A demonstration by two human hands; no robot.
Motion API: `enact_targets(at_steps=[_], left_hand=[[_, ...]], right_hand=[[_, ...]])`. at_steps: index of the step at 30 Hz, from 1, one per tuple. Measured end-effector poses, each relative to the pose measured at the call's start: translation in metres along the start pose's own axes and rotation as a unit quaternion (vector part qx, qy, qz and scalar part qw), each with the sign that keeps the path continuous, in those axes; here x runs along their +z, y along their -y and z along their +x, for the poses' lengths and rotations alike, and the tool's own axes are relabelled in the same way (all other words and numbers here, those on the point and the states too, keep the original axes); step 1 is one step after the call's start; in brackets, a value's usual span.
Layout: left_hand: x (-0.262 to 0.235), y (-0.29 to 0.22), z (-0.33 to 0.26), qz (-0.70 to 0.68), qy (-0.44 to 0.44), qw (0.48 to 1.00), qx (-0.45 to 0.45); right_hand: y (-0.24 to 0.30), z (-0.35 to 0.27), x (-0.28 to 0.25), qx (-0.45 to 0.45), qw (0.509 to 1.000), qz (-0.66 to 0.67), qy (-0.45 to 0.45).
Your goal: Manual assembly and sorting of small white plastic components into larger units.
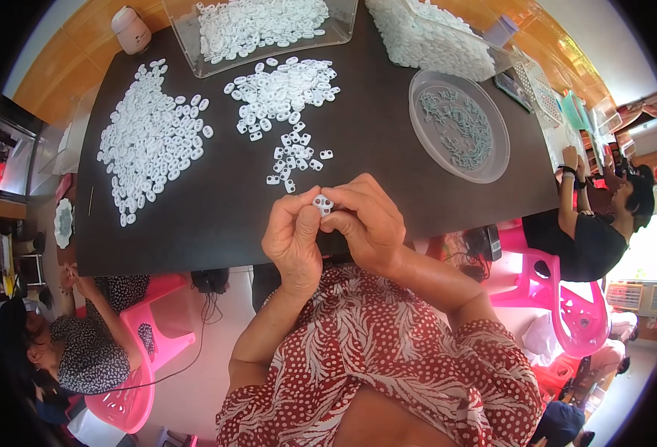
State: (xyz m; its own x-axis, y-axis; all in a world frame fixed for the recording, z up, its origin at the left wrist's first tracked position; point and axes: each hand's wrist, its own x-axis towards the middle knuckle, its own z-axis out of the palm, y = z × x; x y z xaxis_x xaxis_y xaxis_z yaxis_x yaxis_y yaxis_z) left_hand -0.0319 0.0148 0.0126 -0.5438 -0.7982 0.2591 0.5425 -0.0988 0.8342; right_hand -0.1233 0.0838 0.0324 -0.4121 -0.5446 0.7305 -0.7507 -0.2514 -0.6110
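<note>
Over the near edge of the dark table, my left hand (293,237) and my right hand (366,223) meet, fingertips pinched on a small white plastic piece with dark holes (323,203). Both thumbs and forefingers press on it, so part of it is hidden. Just beyond my fingers lies a loose scatter of similar two-holed white pieces (296,155), joining a larger pile (284,91) farther back. To the left spreads another heap of flat oval white pieces (152,138).
Clear bins of white pieces (269,33) (433,46) stand at the back. A round clear tray (485,173) with small grey-green parts sits right. A pale jar (131,31) stands back left, a phone (513,91) back right. People sit left (75,350) and right (578,238) on pink chairs.
</note>
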Motion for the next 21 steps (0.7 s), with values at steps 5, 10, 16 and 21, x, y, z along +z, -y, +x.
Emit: enact_targets(at_steps=[5, 10, 16, 21], left_hand=[[0.0, 0.0, -0.005, 0.002, -0.006, 1.0, -0.007], [-0.003, -0.004, -0.006, 0.046, -0.026, 0.999, -0.002], [0.001, -0.008, -0.006, 0.021, -0.037, 0.999, -0.003], [0.003, -0.006, -0.007, 0.046, -0.028, 0.998, 0.025]], right_hand=[[-0.003, -0.002, 0.004, -0.014, 1.0, 0.01, -0.007], [0.004, -0.005, 0.005, 0.026, 0.999, 0.019, 0.009], [0.009, -0.001, 0.006, 0.035, 0.999, 0.001, -0.001], [0.006, -0.003, 0.008, 0.012, 1.0, 0.006, -0.007]])
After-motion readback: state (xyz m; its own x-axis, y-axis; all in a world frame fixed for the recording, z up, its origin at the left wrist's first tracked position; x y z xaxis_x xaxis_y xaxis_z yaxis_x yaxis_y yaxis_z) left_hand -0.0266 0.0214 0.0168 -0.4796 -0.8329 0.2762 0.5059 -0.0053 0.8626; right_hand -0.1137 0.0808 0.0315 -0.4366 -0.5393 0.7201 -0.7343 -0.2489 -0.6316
